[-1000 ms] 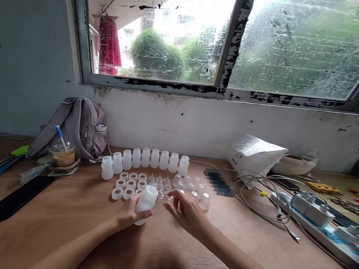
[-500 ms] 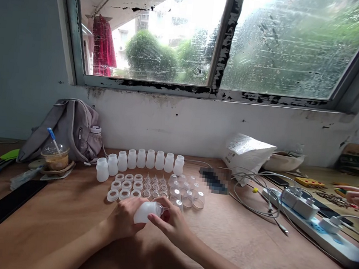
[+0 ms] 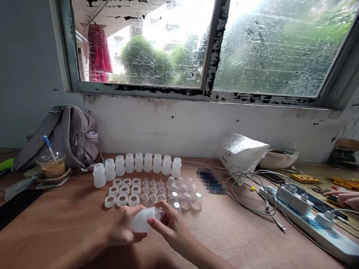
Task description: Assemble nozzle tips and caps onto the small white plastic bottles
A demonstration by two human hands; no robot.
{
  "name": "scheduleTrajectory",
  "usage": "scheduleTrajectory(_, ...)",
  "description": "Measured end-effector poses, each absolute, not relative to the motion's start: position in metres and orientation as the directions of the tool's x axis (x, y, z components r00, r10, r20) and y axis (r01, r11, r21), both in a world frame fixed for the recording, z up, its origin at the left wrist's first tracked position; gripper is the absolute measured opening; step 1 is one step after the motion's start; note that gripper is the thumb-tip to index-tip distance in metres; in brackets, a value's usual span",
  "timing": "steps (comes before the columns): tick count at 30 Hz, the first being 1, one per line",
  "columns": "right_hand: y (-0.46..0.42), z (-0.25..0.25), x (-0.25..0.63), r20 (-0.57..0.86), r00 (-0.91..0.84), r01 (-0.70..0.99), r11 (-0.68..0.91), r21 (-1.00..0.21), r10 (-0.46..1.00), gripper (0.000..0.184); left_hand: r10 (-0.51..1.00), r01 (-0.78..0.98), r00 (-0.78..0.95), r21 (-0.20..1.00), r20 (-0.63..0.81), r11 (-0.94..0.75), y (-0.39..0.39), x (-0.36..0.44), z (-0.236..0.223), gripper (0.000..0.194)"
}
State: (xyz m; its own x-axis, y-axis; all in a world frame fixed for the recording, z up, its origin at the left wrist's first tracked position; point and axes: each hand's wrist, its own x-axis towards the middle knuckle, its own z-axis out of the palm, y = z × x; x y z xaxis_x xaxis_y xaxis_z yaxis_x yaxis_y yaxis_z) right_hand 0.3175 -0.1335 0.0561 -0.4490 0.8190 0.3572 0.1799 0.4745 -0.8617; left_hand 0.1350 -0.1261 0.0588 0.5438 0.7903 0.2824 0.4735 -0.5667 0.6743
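My left hand (image 3: 121,227) is wrapped round a frosted white baby bottle (image 3: 140,222), tilted on its side with its neck towards the right. At that neck my right hand (image 3: 172,228) pinches a clear bottle nipple (image 3: 162,213), partly hidden by the fingers. Beyond my hands, white collar rings (image 3: 122,200) lie in short rows. To their right stand clear nipples (image 3: 153,191) with pointed tips, then transparent dome caps (image 3: 196,201); my right hand overlaps the nearest cap. Behind these, several open-topped bottles (image 3: 99,175) stand in a curved row.
At left are a grey backpack (image 3: 67,135), an iced drink cup (image 3: 51,166) and a black flat case (image 3: 2,216). Cables (image 3: 240,192), a white power strip (image 3: 331,240) and a white bag (image 3: 243,154) occupy the right. Another person's hand (image 3: 354,199) shows at the right edge.
The view has shifted slightly. The bottle has turned a little in my left hand, and its neck shows more. My right fingers stay at the neck. The other person's hand has moved left.
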Motion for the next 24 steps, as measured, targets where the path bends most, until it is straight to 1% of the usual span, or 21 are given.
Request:
scheduleTrajectory(3,-0.133,0.058,0.319,0.358,-0.442,0.191,0.476,-0.858,0.822,0.026,0.799,0.449,0.546,0.717,0.252,-0.532,-0.126,0.137,0.063,0.026)
scheduleTrajectory(6,-0.132,0.061,0.322,0.367,-0.47,0.207,0.505,-0.838,0.803,0.026,0.805,0.379,0.573,0.822,0.153,-0.425,-0.124,0.137,0.064,0.024)
scheduleTrajectory(8,-0.13,0.063,0.325,0.37,-0.529,0.216,0.542,-0.812,0.764,0.027,0.78,0.292,0.625,0.915,0.037,-0.277,-0.121,0.135,0.059,0.024)
scheduleTrajectory(10,-0.127,0.065,0.329,0.369,-0.596,0.223,0.589,-0.777,0.713,0.03,0.718,0.209,0.691,0.974,-0.086,-0.084,-0.116,0.131,0.051,0.024)
scheduleTrajectory(13,-0.123,0.068,0.334,0.351,-0.674,0.234,0.638,-0.733,0.65,0.037,0.601,0.146,0.772,0.978,-0.208,0.151,-0.109,0.127,0.038,0.024)
scheduleTrajectory(15,-0.121,0.069,0.337,0.324,-0.698,0.245,0.637,-0.731,0.639,0.041,0.54,0.133,0.808,0.966,-0.236,0.223,-0.108,0.126,0.033,0.029)
scheduleTrajectory(16,-0.12,0.07,0.338,0.305,-0.701,0.251,0.623,-0.741,0.645,0.044,0.528,0.121,0.816,0.964,-0.233,0.239,-0.108,0.126,0.032,0.034)
scheduleTrajectory(18,-0.119,0.07,0.34,0.281,-0.68,0.252,0.576,-0.778,0.677,0.046,0.562,0.069,0.804,0.97,-0.193,0.234,-0.108,0.128,0.032,0.045)
scheduleTrajectory(20,-0.117,0.069,0.341,0.296,-0.62,0.235,0.532,-0.813,0.727,0.039,0.641,0.011,0.756,0.982,-0.132,0.189,-0.109,0.13,0.035,0.054)
scheduleTrajectory(22,-0.114,0.067,0.342,0.338,-0.542,0.215,0.516,-0.829,0.769,0.031,0.713,0.008,0.697,0.995,-0.075,0.097,-0.108,0.13,0.038,0.05)
scheduleTrajectory(24,-0.111,0.065,0.342,0.374,-0.474,0.218,0.517,-0.828,0.797,0.028,0.765,0.067,0.644,0.998,-0.027,-0.021,-0.106,0.129,0.04,0.041)
